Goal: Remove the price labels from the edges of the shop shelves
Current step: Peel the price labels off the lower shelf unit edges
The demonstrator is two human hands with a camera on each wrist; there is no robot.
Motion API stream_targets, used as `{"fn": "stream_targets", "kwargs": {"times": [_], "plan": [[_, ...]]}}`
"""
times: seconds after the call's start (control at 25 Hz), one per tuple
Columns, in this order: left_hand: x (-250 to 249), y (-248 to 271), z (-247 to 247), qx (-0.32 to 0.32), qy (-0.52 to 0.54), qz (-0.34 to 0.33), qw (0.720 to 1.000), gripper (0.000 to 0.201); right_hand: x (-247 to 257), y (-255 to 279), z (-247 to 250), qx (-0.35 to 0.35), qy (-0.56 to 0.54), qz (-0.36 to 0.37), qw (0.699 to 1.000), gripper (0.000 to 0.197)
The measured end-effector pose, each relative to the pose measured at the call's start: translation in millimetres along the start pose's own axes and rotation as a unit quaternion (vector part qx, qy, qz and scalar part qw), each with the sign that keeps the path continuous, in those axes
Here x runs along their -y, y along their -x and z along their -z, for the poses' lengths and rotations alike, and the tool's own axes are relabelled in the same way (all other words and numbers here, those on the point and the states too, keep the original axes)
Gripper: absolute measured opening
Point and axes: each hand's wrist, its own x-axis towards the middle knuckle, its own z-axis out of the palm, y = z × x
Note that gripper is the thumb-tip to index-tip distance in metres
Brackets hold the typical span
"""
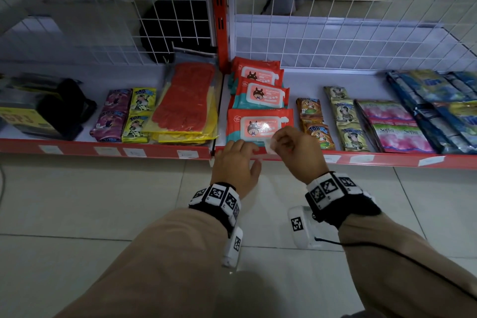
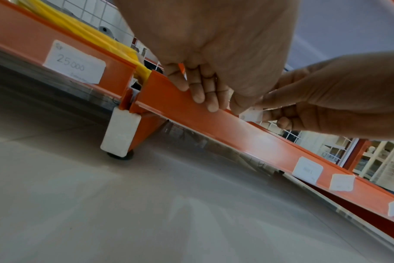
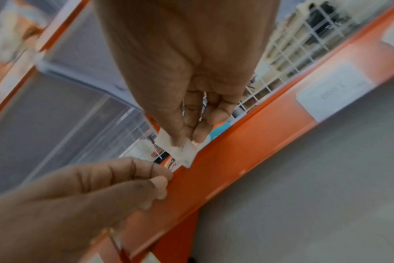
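Nearby: wipes packs [image 1: 259, 125] behind right hand [image 1: 296, 152].

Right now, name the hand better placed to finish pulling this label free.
Right. The right hand already pinches the label lifted above the shelf edge; the left hand only rests fingers on that edge.

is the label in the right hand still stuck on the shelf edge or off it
Off, or nearly: the right hand pinches the small white paper label above the orange shelf edge; whether its lowest corner still touches is unclear.
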Motion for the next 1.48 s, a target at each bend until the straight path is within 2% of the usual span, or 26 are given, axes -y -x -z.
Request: {"fn": "stream_targets", "kwargs": {"times": [0.08, 0.16, 0.24, 0.32, 0.36, 0.44, 0.48, 0.56, 0.64, 0.76, 0.84, 0.96, 1.12, 1.28, 1.48], "plan": [[1, -1, 0, -0.028, 0.067, 0.006, 0.997, 0.030, 1, 1, 0, -0.020, -0.139, -0.075, 0.987, 0.025], [1, -1, 0, -0.055, 0.116, 0.013, 0.992, 0.032, 6, 5, -5, -0.012, -0.238, -0.124, 0.963, 0.029], [1, -2, -1, -0.065, 0.129, 0.024, 0.989, 0.035, 9, 10, -11, 0.020, -0.294, -0.136, 0.946, 0.029], [2, -3, -1, -0.063, 0.103, 0.042, 0.992, 0.026, 9, 13, -16, 0.052, -0.299, -0.130, 0.944, 0.028], [3, -3, -1, -0.065, 0.086, 0.047, 0.993, 0.020, 10, 15, -17, 0.057, -0.273, -0.117, 0.953, 0.026], [3, -3, -2, -0.060, 0.056, 0.046, 0.996, 0.017, 8, 15, -15, 0.034, -0.120, -0.041, 0.991, 0.021], [3, -3, -2, -0.054, 0.040, 0.043, 0.997, 0.018, 7, 14, -12, 0.024, -0.025, 0.011, 0.999, 0.018], [3, -3, -2, -0.044, 0.013, 0.037, 0.998, 0.020, 4, 12, -7, 0.027, 0.097, 0.073, 0.992, 0.016], [2, -1, -1, -0.035, -0.010, 0.030, 0.999, 0.021, 0, 9, -4, 0.008, 0.114, 0.072, 0.991, 0.013], [1, 3, 1, -0.032, -0.066, 0.017, 0.997, 0.023, -7, 8, -3, -0.066, 0.088, 0.082, 0.991, 0.010], [-1, 4, 1, -0.032, -0.106, 0.014, 0.994, 0.024, -8, 9, -6, -0.082, 0.104, 0.094, 0.987, 0.009], [-3, 5, -1, -0.032, -0.103, 0.029, 0.994, 0.032, -7, 12, -14, -0.083, 0.156, 0.110, 0.978, 0.010], [-2, 5, -2, -0.034, -0.048, 0.057, 0.997, 0.058, -9, 17, -21, -0.066, 0.209, 0.136, 0.966, 0.009], [0, 8, -4, -0.008, -0.148, 0.009, 0.989, 0.039, -14, 22, -21, -0.041, 0.237, 0.126, 0.962, 0.011], [-1, 7, -6, -0.008, -0.178, 0.002, 0.984, 0.036, -14, 24, -18, 0.008, 0.317, 0.124, 0.940, 0.020]]}}
